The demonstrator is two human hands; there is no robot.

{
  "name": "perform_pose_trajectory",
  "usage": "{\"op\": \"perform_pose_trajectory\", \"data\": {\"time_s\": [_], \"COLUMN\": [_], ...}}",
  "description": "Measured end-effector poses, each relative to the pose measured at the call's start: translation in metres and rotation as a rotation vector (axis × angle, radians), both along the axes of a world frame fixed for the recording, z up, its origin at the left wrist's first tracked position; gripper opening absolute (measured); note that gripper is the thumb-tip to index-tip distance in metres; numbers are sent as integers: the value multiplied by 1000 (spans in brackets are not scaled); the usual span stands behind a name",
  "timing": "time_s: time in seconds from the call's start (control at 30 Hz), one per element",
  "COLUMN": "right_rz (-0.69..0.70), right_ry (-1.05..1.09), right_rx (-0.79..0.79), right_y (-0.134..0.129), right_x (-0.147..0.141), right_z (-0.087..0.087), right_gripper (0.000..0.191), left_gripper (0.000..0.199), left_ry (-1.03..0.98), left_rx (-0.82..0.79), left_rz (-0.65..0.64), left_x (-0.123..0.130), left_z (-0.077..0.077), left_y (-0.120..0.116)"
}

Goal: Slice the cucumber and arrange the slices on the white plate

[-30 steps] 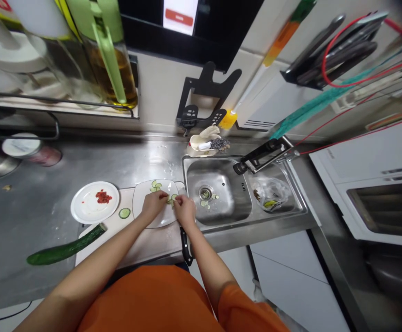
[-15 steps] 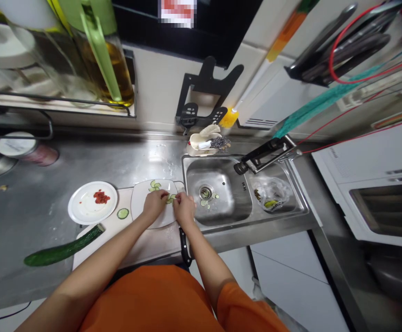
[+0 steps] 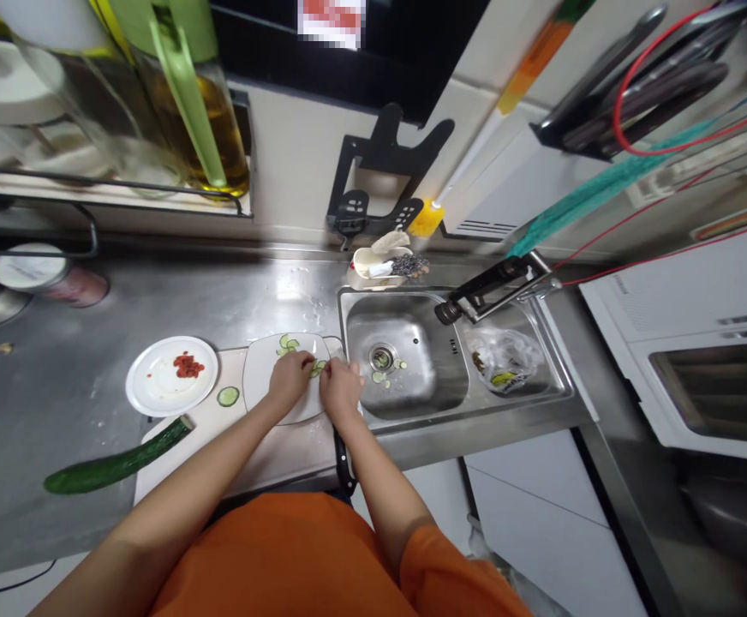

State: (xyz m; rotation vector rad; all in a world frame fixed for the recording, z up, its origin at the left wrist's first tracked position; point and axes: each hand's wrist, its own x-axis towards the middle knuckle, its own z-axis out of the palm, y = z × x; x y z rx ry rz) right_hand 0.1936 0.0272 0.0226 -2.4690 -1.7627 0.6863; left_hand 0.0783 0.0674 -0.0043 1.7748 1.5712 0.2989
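My left hand (image 3: 291, 377) and my right hand (image 3: 341, 387) meet over a white plate (image 3: 261, 386), fingers bent and pinched close together. Between them are thin cucumber slices (image 3: 318, 368) near the plate's right side, which both hands' fingertips touch. More cucumber slices (image 3: 287, 344) lie at the plate's far edge. The plate rests on a light cutting board (image 3: 271, 454). One cucumber round (image 3: 228, 396) sits on the board left of the plate. A cut cucumber (image 3: 116, 467) lies across the board's left edge. The black knife handle (image 3: 343, 463) shows beside my right forearm.
A white plate with chopped red pieces (image 3: 148, 377) stands at the left. To the right is a steel sink (image 3: 438, 377) with cucumber bits by the drain, a faucet (image 3: 482, 287) and a plastic bag (image 3: 508, 360). A sponge holder (image 3: 364, 270) stands behind the sink.
My right hand has shifted slightly left, toward my left hand, over the cucumber slices. My left hand has barely moved. The other things stay in place.
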Motion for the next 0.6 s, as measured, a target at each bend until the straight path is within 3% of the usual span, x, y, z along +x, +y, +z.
{"op": "perform_pose_trajectory", "data": {"time_s": [0.23,0.6], "right_rz": [34,66], "right_ry": [-48,-71], "right_rx": [1,31], "right_y": [1,-2], "right_x": [-5,-5], "right_z": [5,1], "right_gripper": [17,22], "left_gripper": [19,15], "left_ry": [1,-21], "left_rx": [10,-21], "left_rz": [12,57], "left_x": [1,1], "left_z": [-5,3], "left_y": [-1,-3]}}
